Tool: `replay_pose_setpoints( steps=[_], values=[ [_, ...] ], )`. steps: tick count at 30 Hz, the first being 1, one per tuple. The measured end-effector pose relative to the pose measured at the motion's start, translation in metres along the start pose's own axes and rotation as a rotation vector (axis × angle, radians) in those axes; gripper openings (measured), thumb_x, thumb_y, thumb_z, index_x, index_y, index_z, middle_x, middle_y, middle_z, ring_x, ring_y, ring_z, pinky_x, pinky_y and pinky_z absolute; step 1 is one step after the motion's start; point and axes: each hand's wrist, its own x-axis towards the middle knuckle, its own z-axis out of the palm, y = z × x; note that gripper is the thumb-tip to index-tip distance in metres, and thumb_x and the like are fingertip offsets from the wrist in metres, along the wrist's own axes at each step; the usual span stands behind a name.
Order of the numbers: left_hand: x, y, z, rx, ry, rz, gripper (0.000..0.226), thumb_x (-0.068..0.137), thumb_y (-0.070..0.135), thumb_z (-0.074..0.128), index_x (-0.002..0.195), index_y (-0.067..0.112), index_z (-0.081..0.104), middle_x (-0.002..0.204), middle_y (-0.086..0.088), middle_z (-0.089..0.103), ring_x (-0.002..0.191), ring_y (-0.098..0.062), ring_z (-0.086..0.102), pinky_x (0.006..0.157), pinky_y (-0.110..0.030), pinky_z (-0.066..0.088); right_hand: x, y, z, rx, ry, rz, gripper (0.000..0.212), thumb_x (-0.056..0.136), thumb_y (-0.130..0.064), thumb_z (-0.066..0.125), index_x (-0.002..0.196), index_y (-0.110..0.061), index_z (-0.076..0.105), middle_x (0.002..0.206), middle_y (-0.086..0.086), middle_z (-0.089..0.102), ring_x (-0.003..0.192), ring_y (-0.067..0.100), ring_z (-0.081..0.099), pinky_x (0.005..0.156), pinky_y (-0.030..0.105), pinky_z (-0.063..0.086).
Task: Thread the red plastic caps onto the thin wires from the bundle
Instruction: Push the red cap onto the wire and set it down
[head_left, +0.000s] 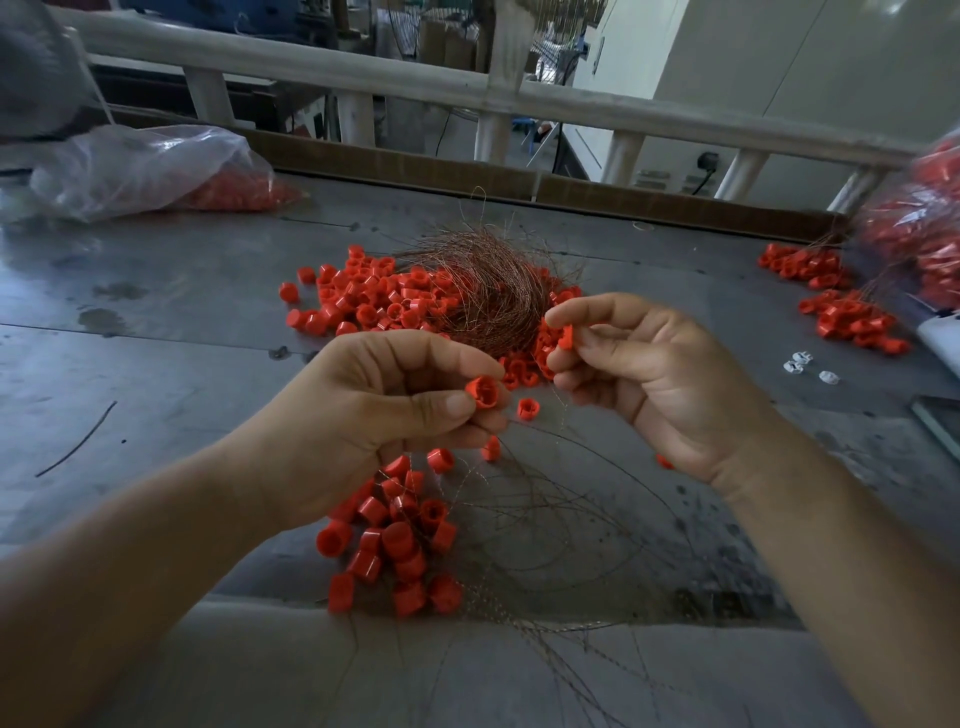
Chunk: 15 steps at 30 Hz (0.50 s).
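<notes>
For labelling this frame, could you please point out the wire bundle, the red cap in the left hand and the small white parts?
wire bundle (488, 288): head view, dense middle.
red cap (483, 392) in left hand (374, 415): head view, open mouth.
small white parts (803, 357): head view, upper piece.

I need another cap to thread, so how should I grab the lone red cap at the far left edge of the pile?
Come from above and pinch the lone red cap across its side walls. It sits clear of the pile, with bare table to its left, so fingers should fit.
</notes>
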Motion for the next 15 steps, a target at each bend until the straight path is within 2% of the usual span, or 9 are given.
replay_pose_setpoints(
  steps=[9,15],
  values=[
    [0.000,0.000,0.000,0.030,0.036,-0.003,0.021,0.063,0.009,0.063,0.079,0.015,0.075,0.075,-0.007,0.072,0.072,-0.015,0.070,0.061,-0.017,0.054,-0.002,-0.001,0.010,0.024,-0.020,0.038,0.020,0.071,-0.020,0.056,0.086,-0.008,0.061,0.062,0.000,0.066,0.054,0.007,0.060,0.048,0.016,0.048],
    [0.002,-0.001,0.001,0.089,0.098,0.003,0.028,0.060,0.007,0.061,0.084,0.014,0.074,0.078,-0.008,0.073,0.074,-0.016,0.071,0.061,-0.017,0.054,-0.004,0.006,0.023,-0.131,0.009,-0.075,0.018,0.067,-0.025,0.062,0.083,-0.018,0.067,0.066,0.001,0.066,0.059,0.010,0.061,0.053,0.017,0.048]
  ],
)
